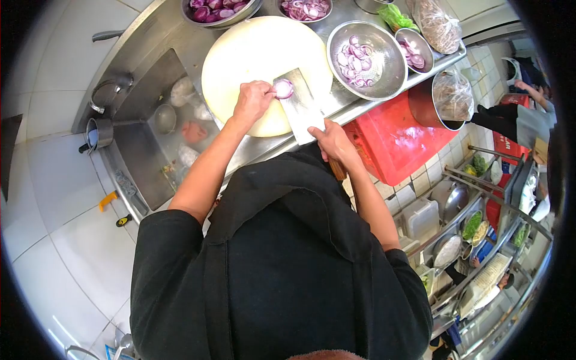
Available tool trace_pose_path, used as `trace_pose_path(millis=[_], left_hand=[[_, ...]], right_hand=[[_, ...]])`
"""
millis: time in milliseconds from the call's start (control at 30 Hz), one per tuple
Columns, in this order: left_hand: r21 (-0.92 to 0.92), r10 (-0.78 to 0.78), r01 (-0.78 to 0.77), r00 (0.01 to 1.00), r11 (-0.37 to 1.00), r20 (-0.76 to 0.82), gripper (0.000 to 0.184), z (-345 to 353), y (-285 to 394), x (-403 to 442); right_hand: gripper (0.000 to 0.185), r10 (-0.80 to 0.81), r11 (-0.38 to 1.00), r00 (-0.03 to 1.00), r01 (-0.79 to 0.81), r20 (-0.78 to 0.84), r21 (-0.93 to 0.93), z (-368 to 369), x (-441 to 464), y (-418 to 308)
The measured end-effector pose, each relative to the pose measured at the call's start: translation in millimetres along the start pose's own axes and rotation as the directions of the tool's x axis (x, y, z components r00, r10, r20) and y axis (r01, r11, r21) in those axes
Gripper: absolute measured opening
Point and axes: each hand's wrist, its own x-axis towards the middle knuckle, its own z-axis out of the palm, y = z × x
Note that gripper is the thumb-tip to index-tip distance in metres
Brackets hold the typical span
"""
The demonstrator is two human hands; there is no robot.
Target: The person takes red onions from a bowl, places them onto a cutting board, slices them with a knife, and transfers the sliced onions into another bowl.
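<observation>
Over the round board (240,60) on the desk (174,33), the left grip (254,99) pinches a cut onion (284,89) beside the cleaver (302,120); the right grip (333,141) clasps its handle. A steel bowl (389,66) by the desk's front edge holds onion slices (355,62).

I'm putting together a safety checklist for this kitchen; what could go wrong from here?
The left hand holds an onion piece close to the cleaver in the right hand, so a slip could mean a cut. The wide steel bowl of onion slices sits near the counter edge; a bump might tip it off.
</observation>
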Motion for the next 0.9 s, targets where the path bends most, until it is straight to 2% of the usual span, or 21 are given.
trace_pose_path(millis=[367, 567, 700, 833, 867, 900], left_hand=[[0.154, 0.030, -0.028, 1.000, 0.988, -0.008, 0.011, 3, -5, 2], [0.211, -0.023, 0.013, 0.999, 0.977, 0.044, 0.013, 0, 0, 3], [0.229, -0.061, 0.057, 0.998, 0.972, 0.014, 0.012, 1, 7, -4], [0.218, -0.066, 0.064, 0.998, 0.974, 0.000, 0.011, -3, 9, -21], [0.199, -0.080, 0.080, 0.997, 0.977, -0.008, 0.013, -3, 8, -26], [0.178, -0.090, 0.091, 0.996, 0.980, -0.015, 0.016, -4, 9, -29]], right_hand=[[0.039, -0.016, 0.999, 1.000, 0.017, 0.023, -0.048, -3, -14, -11], [0.038, -0.015, 0.999, 1.000, 0.016, 0.013, -0.050, 0, 4, -13], [0.038, -0.013, 0.996, 0.999, 0.016, 0.032, -0.092, -1, -5, -15], [0.038, -0.008, 0.978, 0.999, 0.016, 0.040, -0.210, 2, -24, -22], [0.038, 0.048, 0.959, 0.998, -0.038, 0.028, -0.280, 3, -29, -34], [0.037, -0.091, 0.913, 0.996, 0.073, -0.025, -0.402, 6, -28, -27]])
